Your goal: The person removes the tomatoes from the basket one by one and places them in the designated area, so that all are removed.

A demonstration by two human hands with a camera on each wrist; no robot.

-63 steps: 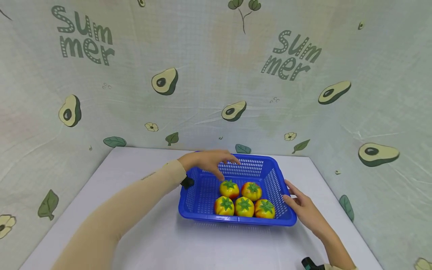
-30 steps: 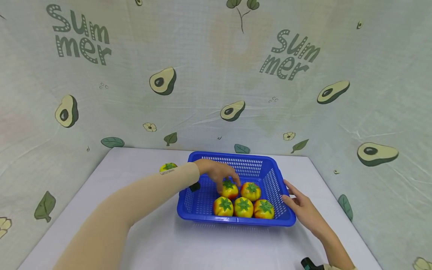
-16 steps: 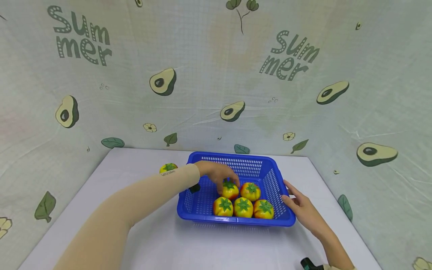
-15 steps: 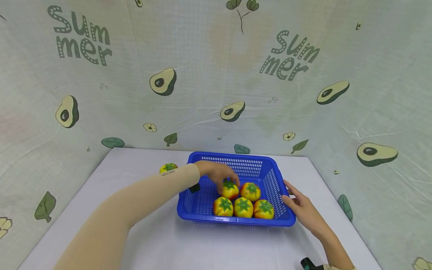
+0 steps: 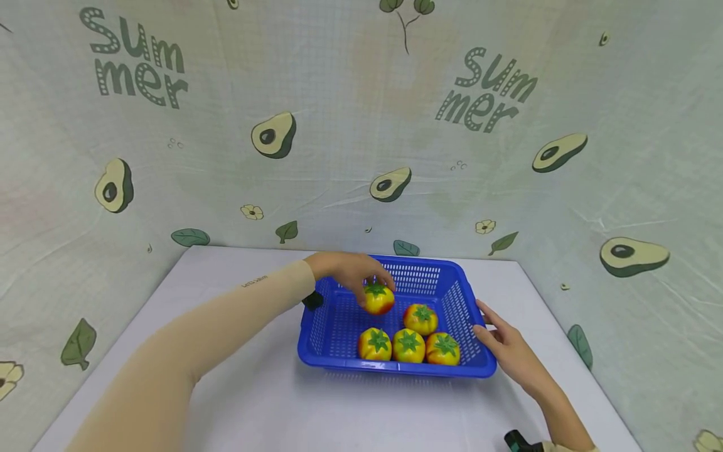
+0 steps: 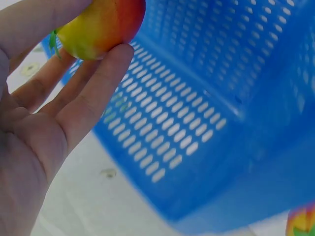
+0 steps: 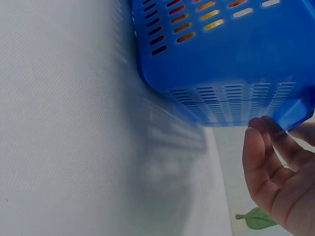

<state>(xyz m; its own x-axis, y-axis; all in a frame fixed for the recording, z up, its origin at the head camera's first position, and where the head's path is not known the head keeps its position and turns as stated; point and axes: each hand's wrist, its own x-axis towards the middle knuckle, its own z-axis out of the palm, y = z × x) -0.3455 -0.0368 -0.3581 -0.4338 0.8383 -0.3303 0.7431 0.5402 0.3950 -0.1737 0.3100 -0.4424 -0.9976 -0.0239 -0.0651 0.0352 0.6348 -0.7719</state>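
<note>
In the head view my left hand (image 5: 349, 270) holds a yellow-red tomato (image 5: 380, 301) with a green star-shaped top, raised over the back left part of a blue plastic basket (image 5: 395, 367). The left wrist view shows the thumb and fingers round that tomato (image 6: 101, 29). Several like it lie in the basket: one tomato (image 5: 420, 321) behind a front row that includes another tomato (image 5: 375, 345). My right hand (image 5: 511, 348) grips the basket's right rim, thumb above. In the right wrist view, the right hand's fingers (image 7: 256, 155) curl under the rim.
The basket has slotted walls and stands on a white table (image 5: 265, 402). A loose tomato (image 6: 302, 223) shows outside the basket in the left wrist view; the left sleeve (image 5: 226, 314) hides that spot in the head view. A patterned cloth (image 5: 339, 125) hangs behind.
My left hand has reached down to a tomato, gripped it and lifted it up and slightly left. The right hand stays at the rim. The sleeve now covers the loose tomato seen earlier.
</note>
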